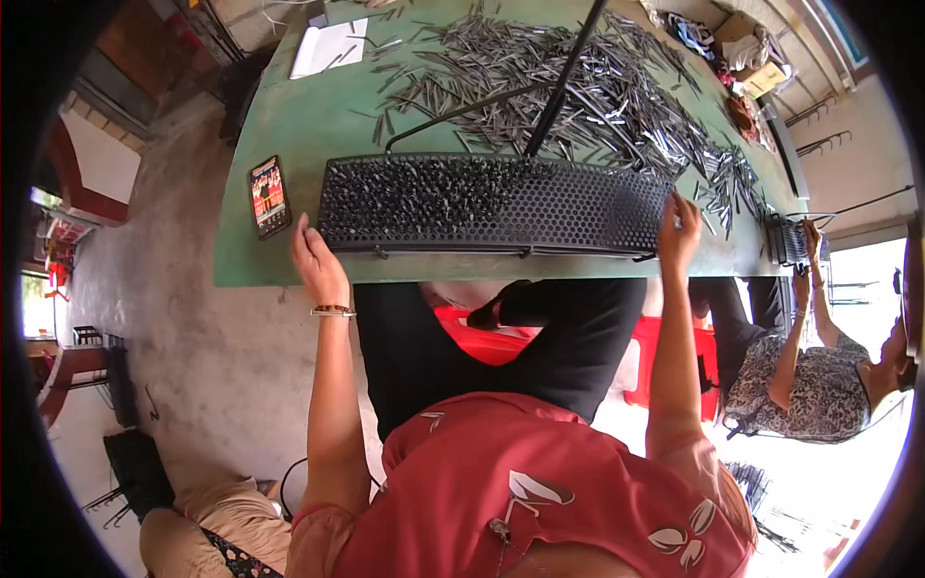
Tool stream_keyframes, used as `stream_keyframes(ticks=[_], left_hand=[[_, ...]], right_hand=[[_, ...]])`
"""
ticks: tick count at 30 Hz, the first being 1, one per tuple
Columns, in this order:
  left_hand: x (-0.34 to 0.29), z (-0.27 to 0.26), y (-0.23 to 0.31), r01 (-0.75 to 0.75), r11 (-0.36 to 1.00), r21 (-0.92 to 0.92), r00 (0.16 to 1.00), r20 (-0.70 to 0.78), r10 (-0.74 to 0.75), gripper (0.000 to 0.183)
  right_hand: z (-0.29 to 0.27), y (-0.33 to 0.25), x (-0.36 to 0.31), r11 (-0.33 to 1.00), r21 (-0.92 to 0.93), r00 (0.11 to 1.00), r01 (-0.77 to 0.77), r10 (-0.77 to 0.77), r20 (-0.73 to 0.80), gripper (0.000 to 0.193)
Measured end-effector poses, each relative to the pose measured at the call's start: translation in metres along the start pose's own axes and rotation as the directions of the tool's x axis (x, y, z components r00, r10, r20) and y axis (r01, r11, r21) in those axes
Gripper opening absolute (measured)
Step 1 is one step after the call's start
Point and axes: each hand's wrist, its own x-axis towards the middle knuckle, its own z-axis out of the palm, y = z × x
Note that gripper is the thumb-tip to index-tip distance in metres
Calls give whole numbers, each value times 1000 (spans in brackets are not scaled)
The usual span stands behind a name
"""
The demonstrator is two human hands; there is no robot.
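A long black perforated panel [578, 207] lies across the near side of the green table. Short dark strips [414, 193] stand up in the holes over its left and middle part; toward the right the holes are bare. My left hand [320, 265] is open at the panel's left end, fingers stretched out alongside the edge. At the right end, my right hand [680, 231] has its fingers curled and closed on the panel's edge. Behind the panel, a big heap of loose dark strips [540, 82] spreads over the table.
A phone with a lit screen [270, 197] lies left of the panel on the green table [289, 125]. White paper [328, 48] is at the far left. A black pole [568, 82] slants up behind the panel. Another person [809, 385] works at the right with a smaller black rack [788, 241].
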Motion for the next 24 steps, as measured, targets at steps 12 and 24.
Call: stream_keyframes(ticks=[12, 24], left_hand=[[10, 13, -13, 380, 858, -347, 915, 7, -402, 48], [136, 8, 68, 246, 956, -160, 916, 360, -175, 48]], right_hand=[[-19, 58, -44, 697, 100, 678, -710, 638, 366, 56], [-34, 58, 13, 868, -11, 766, -497, 445, 464, 36]])
